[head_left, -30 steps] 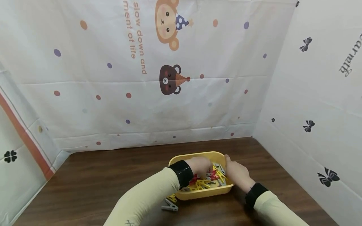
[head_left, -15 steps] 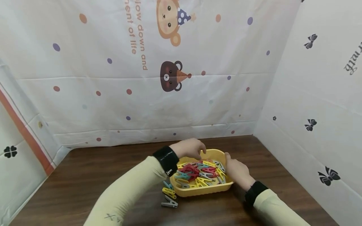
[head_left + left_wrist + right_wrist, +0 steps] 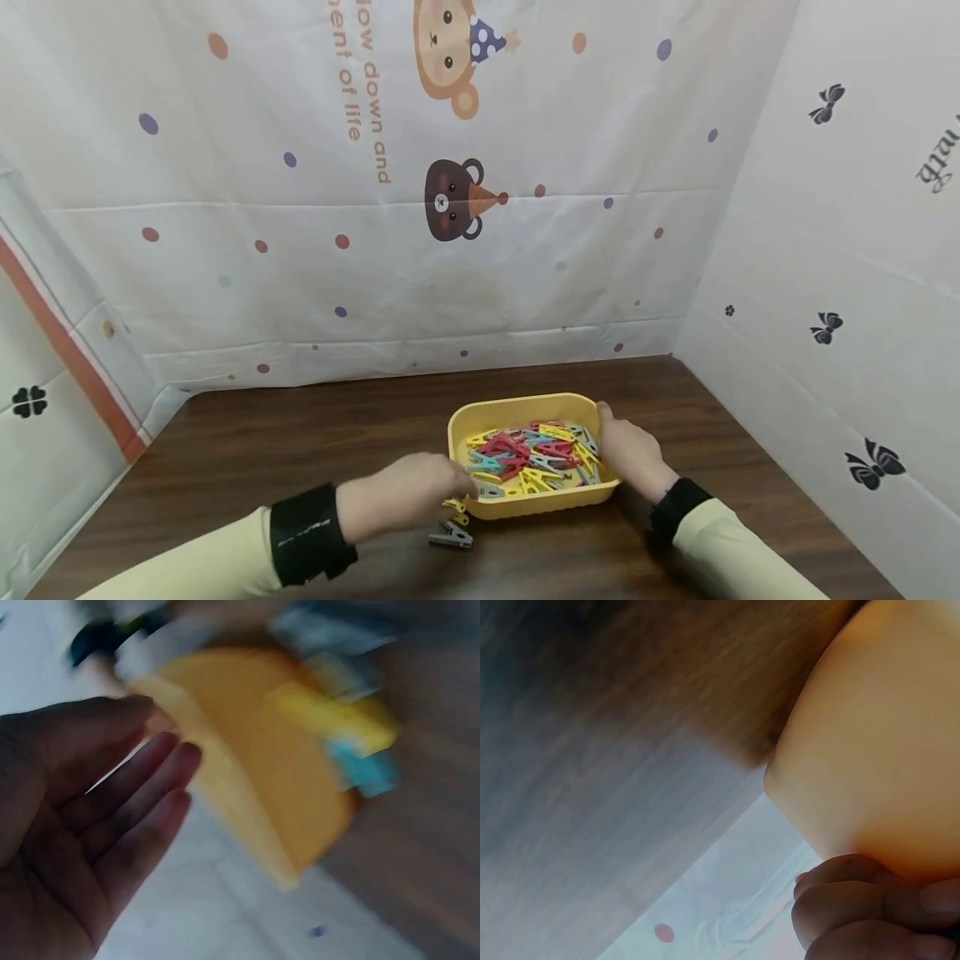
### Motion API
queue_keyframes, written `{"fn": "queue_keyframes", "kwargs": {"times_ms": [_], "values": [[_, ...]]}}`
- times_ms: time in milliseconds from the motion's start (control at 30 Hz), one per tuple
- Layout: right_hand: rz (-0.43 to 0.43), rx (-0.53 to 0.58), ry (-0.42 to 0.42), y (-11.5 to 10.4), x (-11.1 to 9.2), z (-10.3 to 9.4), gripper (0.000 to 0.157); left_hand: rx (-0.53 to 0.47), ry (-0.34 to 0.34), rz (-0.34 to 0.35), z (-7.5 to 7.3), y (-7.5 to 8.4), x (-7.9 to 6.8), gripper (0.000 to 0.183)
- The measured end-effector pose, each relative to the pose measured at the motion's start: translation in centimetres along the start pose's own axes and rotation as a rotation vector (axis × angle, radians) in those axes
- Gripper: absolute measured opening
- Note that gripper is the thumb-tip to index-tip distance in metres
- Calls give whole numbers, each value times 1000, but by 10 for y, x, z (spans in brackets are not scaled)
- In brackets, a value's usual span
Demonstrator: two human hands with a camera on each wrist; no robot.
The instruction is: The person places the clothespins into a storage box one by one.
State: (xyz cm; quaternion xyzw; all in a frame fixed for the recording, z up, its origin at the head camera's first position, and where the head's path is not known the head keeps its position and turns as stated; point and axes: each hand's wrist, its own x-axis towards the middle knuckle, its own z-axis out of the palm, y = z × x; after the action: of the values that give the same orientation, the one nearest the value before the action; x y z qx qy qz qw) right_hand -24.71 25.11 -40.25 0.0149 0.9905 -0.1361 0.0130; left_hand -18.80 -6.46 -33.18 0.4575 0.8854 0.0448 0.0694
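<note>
A yellow plastic basin [image 3: 540, 502] stands on the brown table, holding a pile of red, yellow, teal and grey clothespins [image 3: 517, 454]. My right hand [image 3: 632, 454] grips its right rim, the thumb over the edge; curled fingers [image 3: 855, 900] show against the outer wall in the right wrist view. Over the table at the basin's front left corner is my left hand [image 3: 408, 493], holding nothing, its fingers [image 3: 142, 847] loosely bent in the left wrist view. Below it lie a grey clothespin [image 3: 452, 536] and a yellow clothespin [image 3: 330, 712], with a teal clothespin [image 3: 367, 766] alongside, blurred.
The wooden table [image 3: 300, 433] extends left of the basin and a shorter way to its right. A white printed cloth [image 3: 262, 300] hangs behind, and another cloth wall [image 3: 787, 375] borders the right side.
My left hand has come up out of the basin and swung left and down toward the clothespins outside. My right hand keeps its grip on the rim. The head view has tilted slightly.
</note>
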Motion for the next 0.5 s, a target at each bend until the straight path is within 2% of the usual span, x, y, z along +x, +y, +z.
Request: {"fn": "queue_keyframes", "kwargs": {"times_ms": [100, 233, 367, 500], "values": [[-1, -6, 1, 1, -1, -1, 54, -7, -8, -24, 23, -1, -8, 26], [1, -3, 6, 1, -1, 0, 54, 49, -14, 27, 47, -6, -12, 28], [7, 10, 7, 1, -2, 1, 54, 148, 2, 79, 63, -12, -12, 27], [6, 7, 8, 0, -2, 2, 53, 200, 16, 109, 69, -16, -11, 23]]}}
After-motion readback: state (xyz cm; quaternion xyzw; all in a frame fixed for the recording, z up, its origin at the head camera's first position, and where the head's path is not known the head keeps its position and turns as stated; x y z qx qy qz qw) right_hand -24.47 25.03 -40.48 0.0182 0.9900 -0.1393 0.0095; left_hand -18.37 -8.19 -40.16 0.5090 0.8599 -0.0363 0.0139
